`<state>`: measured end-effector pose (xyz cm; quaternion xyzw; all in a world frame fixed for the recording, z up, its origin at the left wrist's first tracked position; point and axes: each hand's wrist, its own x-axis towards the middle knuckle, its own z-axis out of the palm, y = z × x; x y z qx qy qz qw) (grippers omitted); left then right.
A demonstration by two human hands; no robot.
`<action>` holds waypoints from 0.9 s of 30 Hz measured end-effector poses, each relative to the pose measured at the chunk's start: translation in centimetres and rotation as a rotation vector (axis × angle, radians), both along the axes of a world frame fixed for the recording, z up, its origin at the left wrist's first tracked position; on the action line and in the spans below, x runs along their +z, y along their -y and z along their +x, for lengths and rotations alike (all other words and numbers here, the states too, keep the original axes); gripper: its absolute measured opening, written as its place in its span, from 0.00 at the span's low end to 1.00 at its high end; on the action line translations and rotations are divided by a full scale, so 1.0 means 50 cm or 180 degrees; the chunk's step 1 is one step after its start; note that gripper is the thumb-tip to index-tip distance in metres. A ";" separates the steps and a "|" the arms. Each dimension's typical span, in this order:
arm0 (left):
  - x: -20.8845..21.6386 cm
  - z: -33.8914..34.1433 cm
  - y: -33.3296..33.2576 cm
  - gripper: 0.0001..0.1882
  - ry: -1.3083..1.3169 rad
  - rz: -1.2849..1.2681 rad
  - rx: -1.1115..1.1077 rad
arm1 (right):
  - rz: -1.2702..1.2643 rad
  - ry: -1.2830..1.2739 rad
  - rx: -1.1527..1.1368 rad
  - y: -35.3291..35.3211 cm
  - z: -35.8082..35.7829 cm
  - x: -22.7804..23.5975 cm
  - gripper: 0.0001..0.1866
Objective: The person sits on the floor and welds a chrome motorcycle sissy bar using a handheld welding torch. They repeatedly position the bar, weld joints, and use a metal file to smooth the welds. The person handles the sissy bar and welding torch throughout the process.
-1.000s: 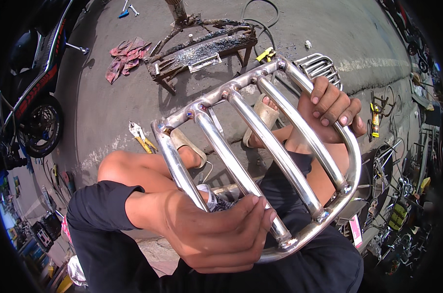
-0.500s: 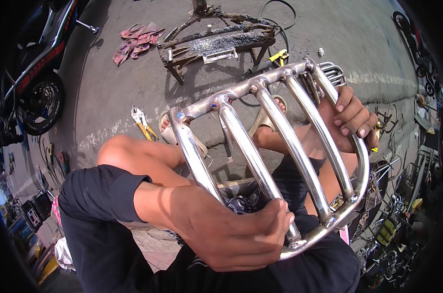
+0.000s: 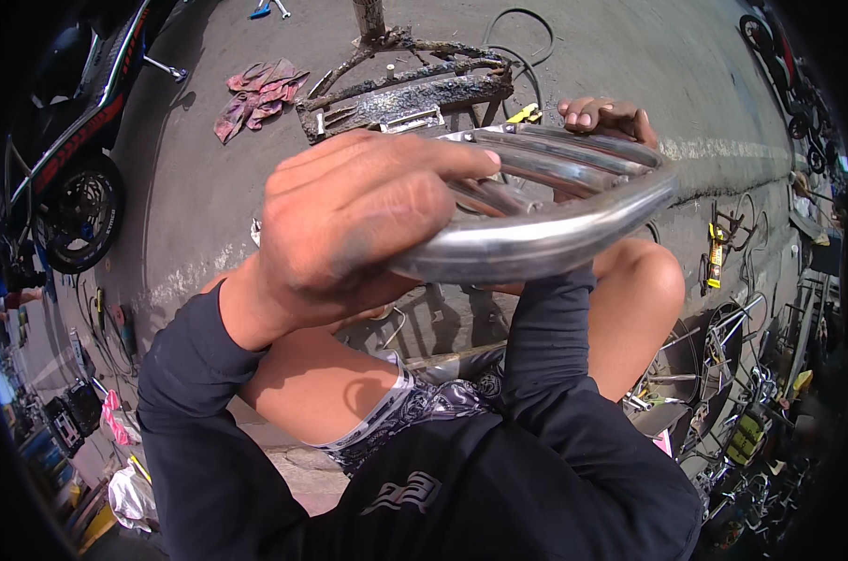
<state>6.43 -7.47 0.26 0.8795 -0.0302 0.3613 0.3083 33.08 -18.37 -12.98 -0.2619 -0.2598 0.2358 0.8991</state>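
Observation:
A shiny welded rack of bent metal tube with several crossbars (image 3: 555,245) is raised in front of me, tilted almost edge-on, its curved end rail nearest. My left hand (image 3: 358,210) is closed around its left side, the thumb and fingers lying along the tubing. Behind the rack's far right side, my right hand (image 3: 613,120) curls its fingers over the edge. Its palm is hidden behind the bars. Beyond the rack stands a low, crusty metal work stand (image 3: 410,98) with a small bright piece (image 3: 413,122) on it.
A reddish rag (image 3: 255,98) lies on the concrete left of the stand. The wheel of a motorcycle (image 3: 78,213) is at the far left. Cables (image 3: 527,47) loop behind the stand. Metal parts (image 3: 746,439) clutter the right side, near a yellow packet (image 3: 716,254).
The rack has been lifted and tipped from facing me to nearly edge-on. My left hand rose with it from my lap; my right hand moved farther away and slightly left.

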 end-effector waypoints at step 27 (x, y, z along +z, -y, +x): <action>-0.066 0.128 -0.293 0.21 -0.0988 -0.1627 0.2685 | -0.6334 0.0093 -0.0233 -0.169 0.219 -0.664 0.25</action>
